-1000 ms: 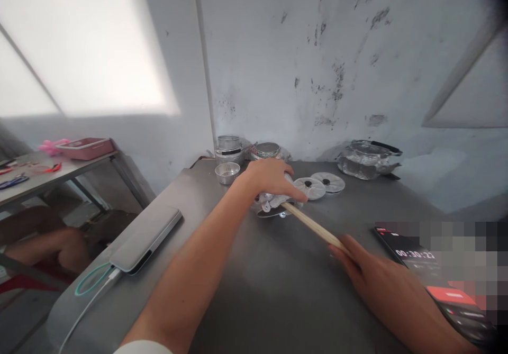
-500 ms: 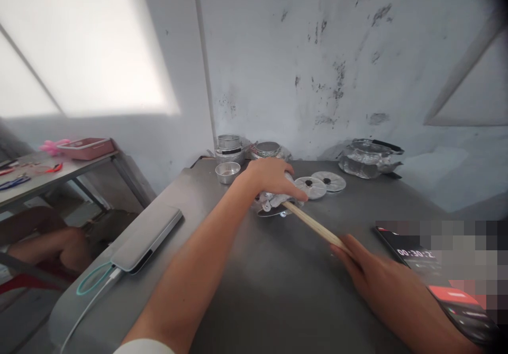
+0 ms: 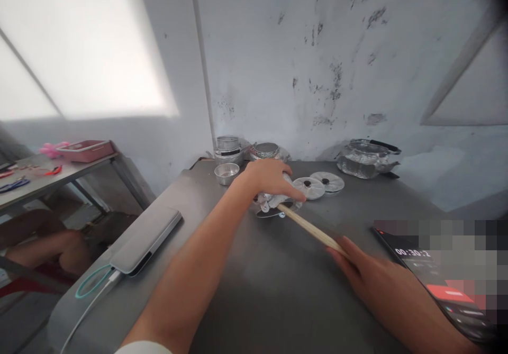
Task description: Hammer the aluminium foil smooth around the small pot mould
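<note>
Centrally, a metal pot (image 3: 272, 206) sits on the grey table (image 3: 270, 290), forward of the person and beneath the left hand (image 3: 272, 177). The left hand spreads over the top of the pot, palm down, with the thumb angled toward the right. Its underside is hidden, so it cannot be told whether the fingers are clamped on the pot or merely resting on it. The right hand (image 3: 363, 269) is closed around the near end of a wooden stick (image 3: 311, 229). The stick runs diagonally forward and to the left; its far end meets the pot just below the left thumb.

Right of the pot lie two round lids (image 3: 313, 191) with black knobs, one partly overlapping the other. Left of the left hand stands a small metal cup (image 3: 227, 175), with stacked pots (image 3: 228, 155) behind it. A kettle (image 3: 359, 164) with a black handle stands near the wall (image 3: 257, 52). A phone (image 3: 408, 251) lies beside the right hand.
</note>
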Available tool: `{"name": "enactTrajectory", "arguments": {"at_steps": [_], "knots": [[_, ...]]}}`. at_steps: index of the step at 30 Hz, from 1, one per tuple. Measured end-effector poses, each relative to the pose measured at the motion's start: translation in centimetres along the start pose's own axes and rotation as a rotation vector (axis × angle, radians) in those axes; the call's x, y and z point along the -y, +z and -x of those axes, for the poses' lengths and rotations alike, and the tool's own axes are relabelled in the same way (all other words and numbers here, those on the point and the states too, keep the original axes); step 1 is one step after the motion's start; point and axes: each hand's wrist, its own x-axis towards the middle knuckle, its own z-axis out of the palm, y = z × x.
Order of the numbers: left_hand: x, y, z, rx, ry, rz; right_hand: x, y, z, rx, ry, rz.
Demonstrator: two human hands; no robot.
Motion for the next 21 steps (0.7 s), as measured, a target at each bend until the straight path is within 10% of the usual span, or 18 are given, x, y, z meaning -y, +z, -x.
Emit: {"name": "enactTrajectory", "arguments": {"at_steps": [21], "knots": [[-0.4,-0.4,0.6,0.044,-0.025,-0.065,3.9,-4.6,-0.7,0.186,-0.221,-0.333]]}}
